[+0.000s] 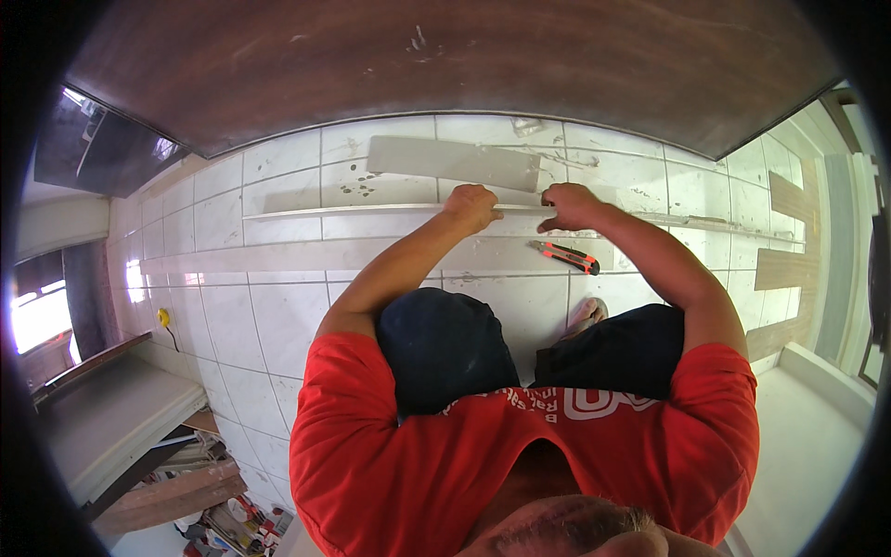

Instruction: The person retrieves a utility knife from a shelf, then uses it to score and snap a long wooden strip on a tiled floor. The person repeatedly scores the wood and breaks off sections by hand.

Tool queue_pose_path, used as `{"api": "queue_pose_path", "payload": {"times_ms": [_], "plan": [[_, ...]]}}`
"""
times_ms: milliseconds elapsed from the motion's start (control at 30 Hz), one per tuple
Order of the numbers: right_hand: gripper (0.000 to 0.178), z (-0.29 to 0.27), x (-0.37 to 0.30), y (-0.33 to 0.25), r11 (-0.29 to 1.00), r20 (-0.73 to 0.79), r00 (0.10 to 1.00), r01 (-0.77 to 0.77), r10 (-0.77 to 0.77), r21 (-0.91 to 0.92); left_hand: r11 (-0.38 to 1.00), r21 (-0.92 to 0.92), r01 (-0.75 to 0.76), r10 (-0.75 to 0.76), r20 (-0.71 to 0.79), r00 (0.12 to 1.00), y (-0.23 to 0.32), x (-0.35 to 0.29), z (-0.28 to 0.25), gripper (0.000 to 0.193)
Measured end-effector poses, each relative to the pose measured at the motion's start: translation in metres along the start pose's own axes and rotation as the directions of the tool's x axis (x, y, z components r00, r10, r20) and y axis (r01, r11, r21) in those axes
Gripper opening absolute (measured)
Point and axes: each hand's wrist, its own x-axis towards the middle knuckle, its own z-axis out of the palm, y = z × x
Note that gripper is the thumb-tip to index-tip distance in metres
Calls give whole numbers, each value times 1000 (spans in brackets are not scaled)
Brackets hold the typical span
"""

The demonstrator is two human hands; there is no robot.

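A long, thin pale strip stretches across the tiled floor in front of me, apparently standing on its edge. My left hand is closed over it near the middle, fingers curled. Just to the right, my right hand grips the same strip, thumb on the near side and fingers on the far side. Between my hands and my knees lies an orange-and-black utility knife, touched by neither hand. It rests on or beside a long light plank. Beyond my hands a grey plank piece lies flat.
A large dark brown panel rises along the far side. Wood-look planks are laid at the right. A yellow tape measure sits on the floor at the left. Assorted tools and scraps crowd the lower left, below a grey ledge.
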Motion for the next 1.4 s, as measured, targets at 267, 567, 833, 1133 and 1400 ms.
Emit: {"api": "queue_pose_path", "payload": {"times_ms": [267, 567, 833, 1133, 1400], "plan": [[36, 24, 4, 0, 993, -122, 992, 0, 15, 117, 1000, 8, -8, 8, -26, 1000, 3, -3, 8, 43], [33, 16, 7, 0, 989, -110, 993, 46, -31, 138, 999, -42, 22, -22, 2, 1000, 6, -6, 11, 41], [26, 14, 11, 5, 973, -118, 988, 124, -102, 196, 999, -14, 42, -42, 4, 999, 11, -8, 8, 41], [32, 14, 17, 15, 970, 13, 993, 113, -118, 214, 1000, -15, 4, -4, 19, 1000, 12, -11, 15, 41], [34, -5, 16, 41, 944, 148, 988, -7, -44, 331, 999, 8, 33, -33, 75, 997, -18, -22, -5, 48]]}}
